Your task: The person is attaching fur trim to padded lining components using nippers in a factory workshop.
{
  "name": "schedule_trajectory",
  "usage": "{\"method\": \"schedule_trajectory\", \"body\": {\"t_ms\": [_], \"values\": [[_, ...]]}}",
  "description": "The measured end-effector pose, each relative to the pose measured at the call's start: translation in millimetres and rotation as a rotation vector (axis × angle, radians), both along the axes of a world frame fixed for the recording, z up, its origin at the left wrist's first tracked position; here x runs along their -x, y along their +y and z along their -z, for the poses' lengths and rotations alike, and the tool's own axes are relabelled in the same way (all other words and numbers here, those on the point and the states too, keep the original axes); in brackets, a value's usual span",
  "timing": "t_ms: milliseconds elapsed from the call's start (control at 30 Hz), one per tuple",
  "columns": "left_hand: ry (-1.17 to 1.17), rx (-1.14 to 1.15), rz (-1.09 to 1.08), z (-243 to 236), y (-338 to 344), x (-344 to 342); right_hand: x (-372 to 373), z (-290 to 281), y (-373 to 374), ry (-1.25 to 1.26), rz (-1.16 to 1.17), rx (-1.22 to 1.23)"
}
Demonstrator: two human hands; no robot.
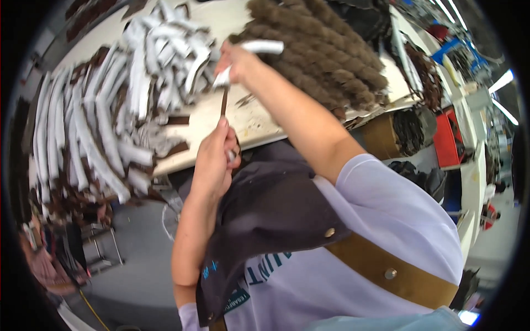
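My right hand is closed on a white strip over the worktable. One end of the strip sticks out to the right of my fingers and a short white piece shows below them. My left hand is nearer to me, at the table's front edge, its fingers wrapped round a narrow brown strip. The brown strip is stretched up to my right hand; whether it is joined to the white one I cannot tell. Left of my hands lies a heap of white and brown strips.
Long white strips hang over the table's left end. Brown fur in ridged rows covers the table to the right. Below it stand a cardboard drum with dark material and a red bin.
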State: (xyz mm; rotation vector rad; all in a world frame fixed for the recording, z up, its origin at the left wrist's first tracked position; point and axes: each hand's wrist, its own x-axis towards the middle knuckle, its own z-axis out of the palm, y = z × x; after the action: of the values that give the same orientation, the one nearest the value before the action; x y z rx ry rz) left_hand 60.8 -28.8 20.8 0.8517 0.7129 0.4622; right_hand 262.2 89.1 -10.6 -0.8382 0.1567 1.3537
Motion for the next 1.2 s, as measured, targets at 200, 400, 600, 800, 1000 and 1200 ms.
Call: {"method": "schedule_trajectory", "body": {"t_ms": [200,400,600,800,1000,1200], "values": [[0.067,-0.034,-0.024,-1.7,-21.7,35.9,6.6,5.1,18.9,-0.033,0.061,0.066],[0.171,-0.169,0.078,-8.6,-55.9,109.7,-25.2,21.1,23.0,-0.097,0.045,0.064],[0.291,-0.257,0.084,-10.1,-77.0,183.7,-57.4,19.0,9.9,-0.072,0.101,0.014],[1.021,-0.696,-0.03,32.4,-57.3,214.3,9.9,-7.5,-74.5,-0.275,-0.047,-0.291],[0.558,-0.986,-0.004,90.4,-36.3,127.2,125.4,1.6,-134.8,-0.255,-0.159,-0.425],[0.529,-1.042,0.129,150.8,-30.3,137.4,73.9,-22.5,-152.2,-0.186,-0.844,-0.785]]}}
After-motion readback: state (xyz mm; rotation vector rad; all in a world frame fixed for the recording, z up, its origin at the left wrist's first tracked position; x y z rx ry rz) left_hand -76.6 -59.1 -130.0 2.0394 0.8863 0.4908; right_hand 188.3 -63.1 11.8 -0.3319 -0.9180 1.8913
